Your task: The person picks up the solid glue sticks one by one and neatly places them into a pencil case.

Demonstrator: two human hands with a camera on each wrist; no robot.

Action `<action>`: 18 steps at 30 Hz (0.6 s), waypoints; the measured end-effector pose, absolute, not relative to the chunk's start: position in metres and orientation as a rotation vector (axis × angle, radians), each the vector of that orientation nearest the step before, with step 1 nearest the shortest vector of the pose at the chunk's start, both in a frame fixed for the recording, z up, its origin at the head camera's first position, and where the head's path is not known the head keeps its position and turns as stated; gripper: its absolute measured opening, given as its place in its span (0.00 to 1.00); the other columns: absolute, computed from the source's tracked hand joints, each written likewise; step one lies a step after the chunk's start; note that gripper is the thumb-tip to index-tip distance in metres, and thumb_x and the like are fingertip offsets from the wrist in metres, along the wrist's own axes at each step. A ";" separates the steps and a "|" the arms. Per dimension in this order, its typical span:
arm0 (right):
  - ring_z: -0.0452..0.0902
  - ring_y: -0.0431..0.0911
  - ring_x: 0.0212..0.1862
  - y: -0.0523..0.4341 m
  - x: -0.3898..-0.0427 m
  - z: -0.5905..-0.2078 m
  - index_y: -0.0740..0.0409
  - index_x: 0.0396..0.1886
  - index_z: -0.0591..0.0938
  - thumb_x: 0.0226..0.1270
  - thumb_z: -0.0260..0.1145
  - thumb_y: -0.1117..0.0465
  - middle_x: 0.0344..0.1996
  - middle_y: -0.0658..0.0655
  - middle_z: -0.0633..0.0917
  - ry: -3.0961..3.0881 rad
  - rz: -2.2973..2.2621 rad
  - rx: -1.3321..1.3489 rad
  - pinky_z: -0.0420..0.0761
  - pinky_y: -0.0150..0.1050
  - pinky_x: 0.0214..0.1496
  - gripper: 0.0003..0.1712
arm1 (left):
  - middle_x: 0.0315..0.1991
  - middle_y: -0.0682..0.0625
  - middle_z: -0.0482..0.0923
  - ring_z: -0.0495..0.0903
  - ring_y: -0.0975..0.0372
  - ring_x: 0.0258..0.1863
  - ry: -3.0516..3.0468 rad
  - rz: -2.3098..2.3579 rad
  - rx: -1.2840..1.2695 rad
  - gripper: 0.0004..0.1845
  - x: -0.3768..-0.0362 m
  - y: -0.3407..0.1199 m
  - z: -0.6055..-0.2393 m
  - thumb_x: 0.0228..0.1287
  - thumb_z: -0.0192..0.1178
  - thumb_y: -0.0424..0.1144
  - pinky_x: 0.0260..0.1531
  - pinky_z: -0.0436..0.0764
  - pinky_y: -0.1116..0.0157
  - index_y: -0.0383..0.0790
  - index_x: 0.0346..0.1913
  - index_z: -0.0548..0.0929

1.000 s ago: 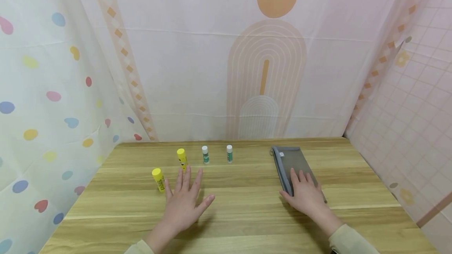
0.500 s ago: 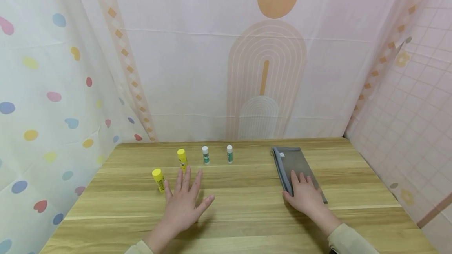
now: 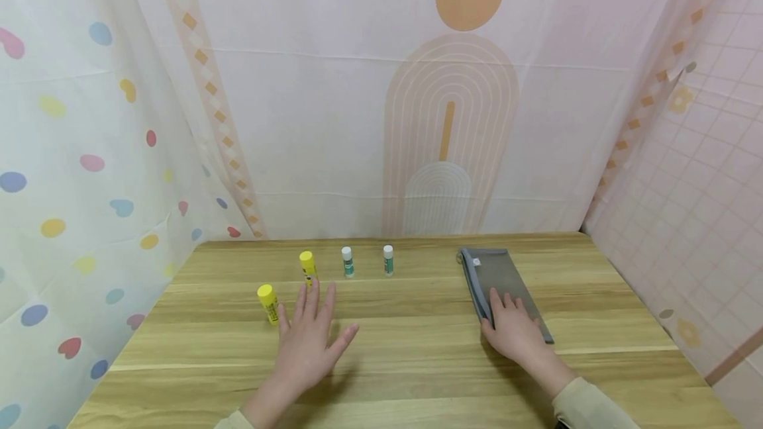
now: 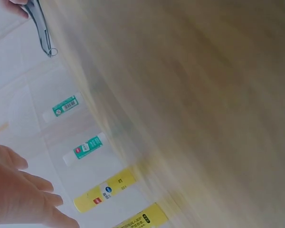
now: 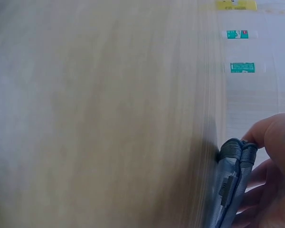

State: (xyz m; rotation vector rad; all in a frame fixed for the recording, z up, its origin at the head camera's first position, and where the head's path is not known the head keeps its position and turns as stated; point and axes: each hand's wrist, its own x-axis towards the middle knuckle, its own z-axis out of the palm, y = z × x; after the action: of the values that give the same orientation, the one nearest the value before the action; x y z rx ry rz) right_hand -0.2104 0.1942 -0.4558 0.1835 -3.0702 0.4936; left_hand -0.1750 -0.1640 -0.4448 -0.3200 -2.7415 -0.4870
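Note:
Four upright glue sticks would be a pair of yellow and a pair of white-green ones: one yellow glue stick point(image 3: 268, 304) stands left of my left hand point(image 3: 306, 353), and another yellow glue stick point(image 3: 307, 266) just beyond its fingertips. That hand is spread, palm down, holding nothing. Farther back stand two small glue sticks with white caps and green labels, the left small glue stick point(image 3: 348, 263) and the right small glue stick point(image 3: 389, 261). A flat grey zippered pouch point(image 3: 499, 273) lies at the right. My right hand point(image 3: 516, 331) rests on its near end, thumb at the zipper-side edge point(image 5: 230, 183).
The wood-grain table point(image 3: 405, 376) ends at the back against a hanging patterned curtain point(image 3: 322, 151). A dotted curtain point(image 3: 89, 217) hangs on the left side, and a checked curtain point(image 3: 685, 204) on the right.
My right thumb has drawn in closer to the pouch's edge. The left hand has shifted very slightly left, its fingers still spread. The glue sticks and pouch stay in place.

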 end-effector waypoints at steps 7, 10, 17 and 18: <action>0.60 0.78 0.65 0.194 -0.209 -0.455 0.75 0.70 0.64 0.70 0.59 0.59 0.63 0.81 0.67 -3.059 0.527 0.198 0.63 0.82 0.52 0.34 | 0.75 0.32 0.52 0.51 0.37 0.73 -2.670 -0.501 -0.319 0.45 -0.173 -0.167 -0.437 0.67 0.57 0.61 0.64 0.46 0.27 0.34 0.75 0.59; 0.60 0.78 0.64 0.194 -0.210 -0.456 0.75 0.69 0.65 0.71 0.58 0.60 0.63 0.81 0.68 -3.056 0.526 0.203 0.63 0.81 0.52 0.33 | 0.74 0.32 0.53 0.52 0.37 0.72 -2.650 -0.505 -0.322 0.44 -0.172 -0.168 -0.432 0.67 0.58 0.61 0.64 0.47 0.28 0.33 0.75 0.60; 0.62 0.77 0.63 0.193 -0.210 -0.456 0.77 0.67 0.67 0.72 0.56 0.61 0.62 0.81 0.69 -3.054 0.508 0.219 0.66 0.80 0.52 0.30 | 0.73 0.31 0.55 0.53 0.36 0.72 -2.606 -0.522 -0.309 0.43 -0.170 -0.174 -0.426 0.66 0.61 0.56 0.64 0.48 0.28 0.33 0.74 0.60; 0.62 0.77 0.63 0.193 -0.210 -0.456 0.77 0.66 0.68 0.72 0.55 0.61 0.62 0.81 0.69 -3.053 0.504 0.222 0.66 0.80 0.52 0.29 | 0.73 0.31 0.55 0.53 0.36 0.72 -2.600 -0.526 -0.307 0.43 -0.170 -0.175 -0.426 0.66 0.61 0.56 0.64 0.48 0.28 0.33 0.75 0.60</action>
State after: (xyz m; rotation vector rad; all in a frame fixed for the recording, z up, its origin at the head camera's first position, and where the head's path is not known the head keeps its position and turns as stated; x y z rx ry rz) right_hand -0.2104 0.1935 -0.4565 0.2223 -3.0531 0.5036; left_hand -0.1698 -0.1753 -0.4257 -0.3075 -2.6005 -0.5264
